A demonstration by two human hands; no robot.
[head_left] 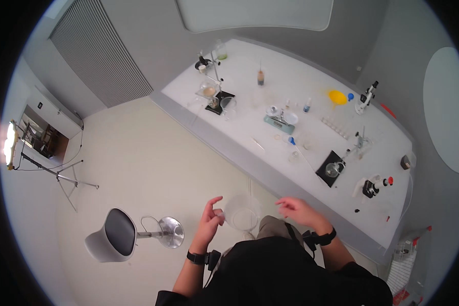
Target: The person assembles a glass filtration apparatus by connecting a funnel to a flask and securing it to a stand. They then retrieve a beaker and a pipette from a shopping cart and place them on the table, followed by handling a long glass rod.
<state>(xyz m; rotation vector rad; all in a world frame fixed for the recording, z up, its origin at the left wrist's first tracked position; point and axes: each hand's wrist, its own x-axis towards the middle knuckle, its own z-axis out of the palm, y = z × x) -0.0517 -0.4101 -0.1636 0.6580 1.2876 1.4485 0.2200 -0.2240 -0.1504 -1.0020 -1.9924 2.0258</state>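
Note:
A clear, round glass beaker [243,213] hangs in front of my body, over the floor just short of the white lab bench [311,102]. My left hand [210,218] pinches its left rim with thumb and fingertips, index finger raised. My right hand [297,208] hovers to the right of the beaker, fingers loosely spread, not touching it and holding nothing. Both wrists carry dark bands.
On the bench stand two black-based stands with glassware [220,100] [333,167], a small scale [279,120], a yellow dish [337,96], microscopes [367,97] [372,187] and a test-tube rack [337,127]. A white stool [118,233] and a light tripod [46,166] stand on the floor to my left.

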